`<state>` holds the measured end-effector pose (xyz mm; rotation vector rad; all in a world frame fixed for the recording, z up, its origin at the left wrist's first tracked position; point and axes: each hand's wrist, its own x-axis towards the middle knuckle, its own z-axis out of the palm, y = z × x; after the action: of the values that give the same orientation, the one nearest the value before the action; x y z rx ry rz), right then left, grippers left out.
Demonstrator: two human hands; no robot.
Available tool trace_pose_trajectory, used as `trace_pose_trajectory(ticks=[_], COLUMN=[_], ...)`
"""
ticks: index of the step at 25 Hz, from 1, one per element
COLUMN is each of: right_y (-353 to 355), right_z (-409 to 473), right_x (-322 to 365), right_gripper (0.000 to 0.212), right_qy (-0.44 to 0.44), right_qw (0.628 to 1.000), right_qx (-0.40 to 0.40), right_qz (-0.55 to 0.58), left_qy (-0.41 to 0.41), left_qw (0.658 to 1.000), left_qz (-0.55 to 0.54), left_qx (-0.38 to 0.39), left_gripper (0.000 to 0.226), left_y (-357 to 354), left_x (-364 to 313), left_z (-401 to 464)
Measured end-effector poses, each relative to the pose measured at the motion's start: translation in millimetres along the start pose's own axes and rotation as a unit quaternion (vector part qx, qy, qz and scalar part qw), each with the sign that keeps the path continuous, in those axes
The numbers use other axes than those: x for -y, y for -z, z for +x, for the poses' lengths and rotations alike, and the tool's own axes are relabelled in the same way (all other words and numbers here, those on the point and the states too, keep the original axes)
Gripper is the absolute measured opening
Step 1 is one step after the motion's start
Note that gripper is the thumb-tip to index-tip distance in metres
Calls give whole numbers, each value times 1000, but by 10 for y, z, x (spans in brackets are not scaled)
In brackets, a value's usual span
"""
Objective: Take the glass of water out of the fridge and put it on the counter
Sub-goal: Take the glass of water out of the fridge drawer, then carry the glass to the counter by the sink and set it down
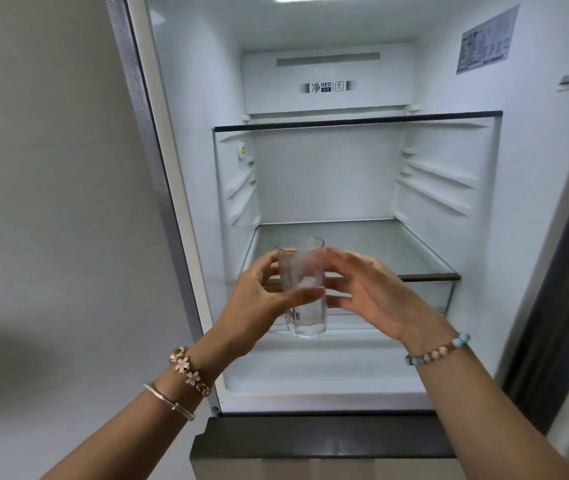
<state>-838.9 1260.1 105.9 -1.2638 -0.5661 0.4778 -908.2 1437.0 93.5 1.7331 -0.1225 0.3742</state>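
1. The fridge (532, 168) is white inside, lit pale bluish-white from above.
2. The upper shelf (356, 120) has a dark, near-black front edge; the lower shelf (428, 277) is clear glass with a brownish-grey trim.
3. The back panel (328, 83) is white with a grey strip and small black-and-white chequered marks beside dark lettering.
4. The label (486, 41) on the right wall is white with grey-blue print.
5. The glass (305, 306) is clear and colourless, with a small black-striped barcode sticker near its base.
6. The flower bracelet (189, 372) is rose-gold with white petals; the bangle (168, 401) is silver.
7. The bead bracelet (439, 349) mixes turquoise, cream and brown beads.
8. The wall (51, 168) is plain off-white.
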Motion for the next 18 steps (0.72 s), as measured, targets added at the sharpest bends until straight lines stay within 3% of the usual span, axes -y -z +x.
trace_pose_trajectory(ticks=[5, 8, 12, 16, 18], right_y=[-257, -396, -780, -1472, -1968], right_z=[-79, -86, -66, -111, -215], right_x=[193, 233, 214, 53, -63], right_gripper=[34, 38, 50, 32, 36], right_qy=[21, 30, 38, 41, 29], right_qw=[999, 997, 986, 953, 928], right_qx=[5, 50, 156, 301, 371], right_qz=[-36, -46, -49, -5, 26], left_qy=[-6, 7, 17, 43, 52], left_qw=[1000, 998, 988, 957, 932], left_qz=[17, 32, 70, 105, 129], left_qx=[-6, -48, -134, -267, -336], left_gripper=[55, 56, 58, 58, 50], left_y=[127, 207, 417, 666, 800], left_x=[-157, -277, -509, -793, -937], left_z=[-121, -352, -886, -1704, -2219])
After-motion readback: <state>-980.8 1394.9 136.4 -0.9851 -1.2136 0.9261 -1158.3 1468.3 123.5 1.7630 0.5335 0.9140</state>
